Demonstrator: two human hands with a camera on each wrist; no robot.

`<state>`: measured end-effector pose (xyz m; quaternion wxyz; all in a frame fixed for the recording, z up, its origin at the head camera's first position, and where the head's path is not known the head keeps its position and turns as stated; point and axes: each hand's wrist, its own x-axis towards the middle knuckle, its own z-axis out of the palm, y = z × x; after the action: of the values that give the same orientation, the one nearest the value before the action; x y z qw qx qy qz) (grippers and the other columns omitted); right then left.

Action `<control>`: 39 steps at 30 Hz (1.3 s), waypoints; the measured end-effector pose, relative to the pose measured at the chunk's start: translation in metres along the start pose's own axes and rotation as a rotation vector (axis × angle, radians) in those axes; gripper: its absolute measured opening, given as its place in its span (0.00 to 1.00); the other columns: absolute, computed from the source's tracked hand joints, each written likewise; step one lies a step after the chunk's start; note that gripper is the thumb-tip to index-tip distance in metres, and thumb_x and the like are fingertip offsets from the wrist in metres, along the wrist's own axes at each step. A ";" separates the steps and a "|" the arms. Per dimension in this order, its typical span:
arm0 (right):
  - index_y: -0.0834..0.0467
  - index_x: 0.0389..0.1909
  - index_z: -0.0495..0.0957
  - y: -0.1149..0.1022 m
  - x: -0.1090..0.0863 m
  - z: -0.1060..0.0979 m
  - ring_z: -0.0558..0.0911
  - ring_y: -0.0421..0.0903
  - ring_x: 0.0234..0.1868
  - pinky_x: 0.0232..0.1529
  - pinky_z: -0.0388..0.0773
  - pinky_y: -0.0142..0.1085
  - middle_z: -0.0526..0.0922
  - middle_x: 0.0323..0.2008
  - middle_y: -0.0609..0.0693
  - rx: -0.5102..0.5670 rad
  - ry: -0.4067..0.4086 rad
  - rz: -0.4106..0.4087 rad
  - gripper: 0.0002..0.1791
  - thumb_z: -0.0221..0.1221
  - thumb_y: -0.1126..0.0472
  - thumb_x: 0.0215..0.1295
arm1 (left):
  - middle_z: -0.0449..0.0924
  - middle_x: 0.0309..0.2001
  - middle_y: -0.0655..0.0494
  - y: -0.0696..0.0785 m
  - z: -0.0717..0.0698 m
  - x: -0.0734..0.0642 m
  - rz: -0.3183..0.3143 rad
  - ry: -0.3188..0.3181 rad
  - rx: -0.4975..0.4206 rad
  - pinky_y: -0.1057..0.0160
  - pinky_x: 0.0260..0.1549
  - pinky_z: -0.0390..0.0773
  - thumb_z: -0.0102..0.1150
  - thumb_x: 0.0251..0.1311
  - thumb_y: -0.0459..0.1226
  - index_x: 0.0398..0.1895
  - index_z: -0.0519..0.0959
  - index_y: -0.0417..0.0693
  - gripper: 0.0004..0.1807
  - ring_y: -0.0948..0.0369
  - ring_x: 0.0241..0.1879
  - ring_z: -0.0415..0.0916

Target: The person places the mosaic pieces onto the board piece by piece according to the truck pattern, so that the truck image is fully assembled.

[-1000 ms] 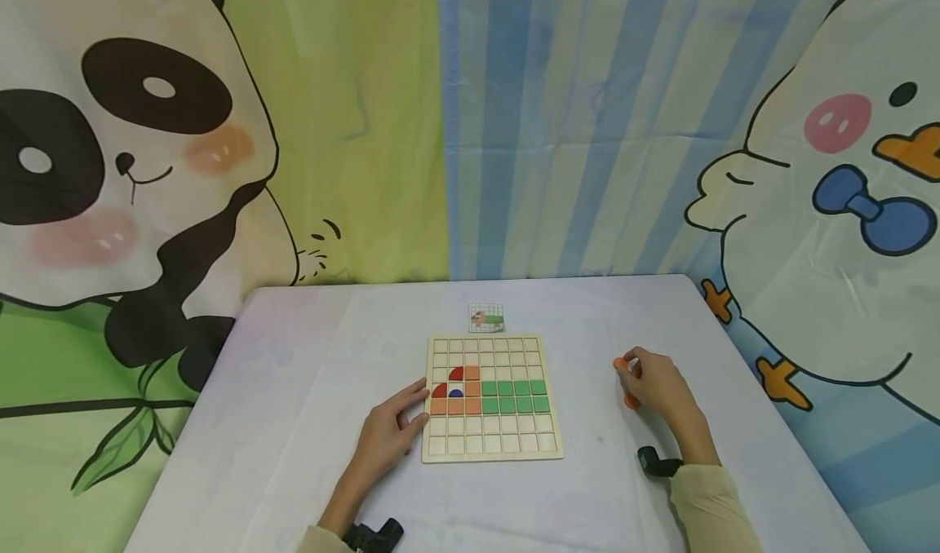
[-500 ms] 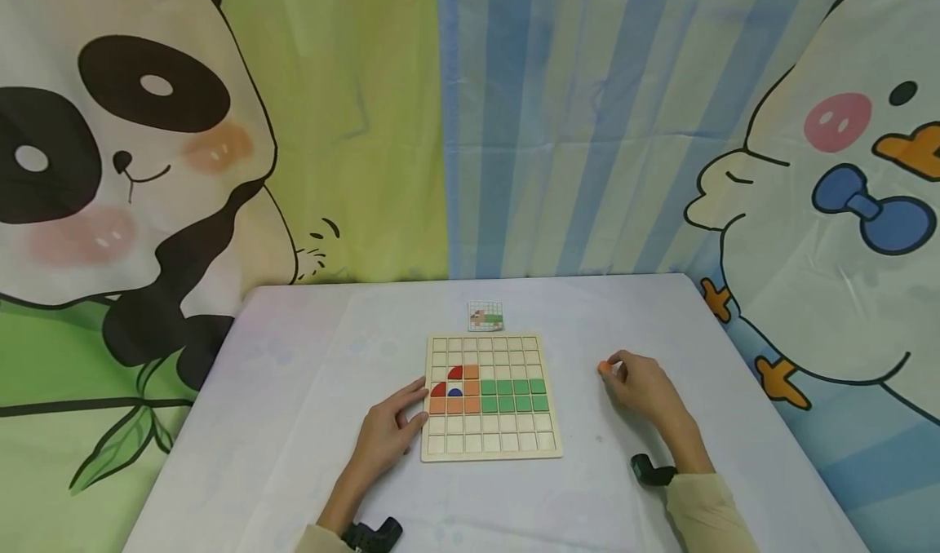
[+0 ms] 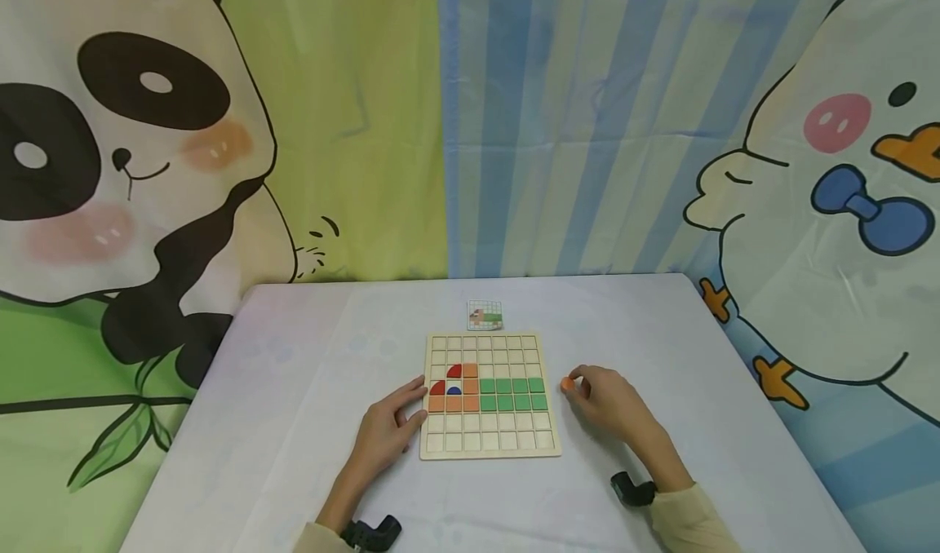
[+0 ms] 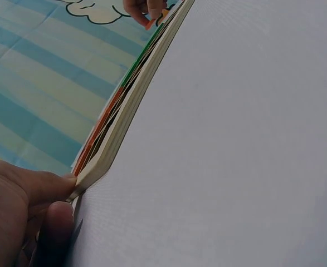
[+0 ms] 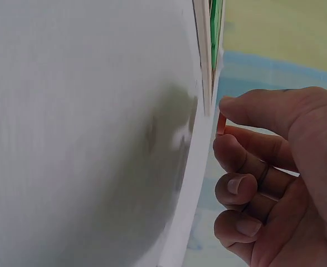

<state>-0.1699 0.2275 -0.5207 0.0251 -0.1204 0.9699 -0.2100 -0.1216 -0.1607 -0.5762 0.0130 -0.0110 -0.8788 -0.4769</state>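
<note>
A wooden grid board [image 3: 490, 441] lies on the white table, with red, orange, blue-and-white and green tiles set in its middle rows. My left hand [image 3: 383, 437] touches the board's left edge with its fingers and thumb spread along the side. In the left wrist view, its fingertips [image 4: 61, 186] are right at the board's corner. My right hand [image 3: 615, 406] is just beyond the board's right edge, pinching a small orange tile [image 3: 567, 384] between thumb and fingers. The right wrist view shows that orange tile [image 5: 221, 123] from its thin side, so its full shape is hidden.
Behind the board lies a small printed card [image 3: 485, 315] bearing a coloured grid picture. Each wrist carries a black camera [image 3: 633, 489]. A cloth backdrop [image 3: 573, 129] with cartoon animals stands behind the table [image 3: 308, 357].
The right hand has lifted an orange tile from the table's right side and carried it left toward the board. The left hand has stayed at the board's left edge.
</note>
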 end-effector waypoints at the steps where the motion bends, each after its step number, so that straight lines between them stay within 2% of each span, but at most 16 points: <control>1: 0.58 0.50 0.86 -0.004 -0.001 0.001 0.71 0.39 0.24 0.26 0.68 0.31 0.76 0.24 0.42 0.000 -0.004 -0.010 0.15 0.66 0.51 0.74 | 0.78 0.72 0.67 0.000 0.000 0.000 0.000 0.000 0.000 0.67 0.14 0.71 0.72 0.66 0.36 0.66 0.84 0.54 0.25 0.65 0.16 0.70; 8: 0.55 0.48 0.87 -0.029 -0.009 0.009 0.69 0.36 0.23 0.25 0.68 0.28 0.76 0.25 0.39 0.017 -0.032 -0.070 0.11 0.68 0.54 0.72 | 0.78 0.72 0.67 -0.001 -0.001 0.000 0.006 -0.008 -0.005 0.67 0.14 0.71 0.72 0.66 0.36 0.67 0.83 0.54 0.26 0.65 0.16 0.70; 13: 0.53 0.46 0.87 -0.041 -0.013 0.018 0.68 0.33 0.23 0.24 0.67 0.27 0.74 0.24 0.37 0.014 -0.058 -0.145 0.09 0.70 0.56 0.69 | 0.79 0.72 0.68 -0.002 -0.001 0.001 0.005 -0.008 -0.001 0.67 0.14 0.71 0.72 0.66 0.37 0.68 0.82 0.55 0.26 0.65 0.16 0.69; 25: 0.51 0.44 0.85 -0.052 -0.020 0.032 0.67 0.31 0.25 0.28 0.67 0.27 0.73 0.26 0.34 -0.031 -0.028 -0.297 0.07 0.69 0.56 0.69 | 0.78 0.72 0.68 -0.002 -0.001 0.001 0.018 -0.008 -0.002 0.67 0.14 0.71 0.71 0.67 0.37 0.67 0.83 0.54 0.25 0.65 0.15 0.69; 39: 0.51 0.46 0.86 -0.055 -0.022 0.032 0.67 0.29 0.26 0.29 0.68 0.26 0.75 0.27 0.34 -0.067 -0.018 -0.334 0.08 0.69 0.54 0.70 | 0.78 0.72 0.66 -0.001 -0.001 0.001 0.011 -0.006 0.002 0.67 0.14 0.71 0.71 0.67 0.37 0.67 0.83 0.53 0.25 0.65 0.16 0.70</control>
<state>-0.1337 0.1718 -0.5272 -0.0053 -0.2826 0.9426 -0.1777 -0.1226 -0.1621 -0.5767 0.0128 -0.0174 -0.8793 -0.4758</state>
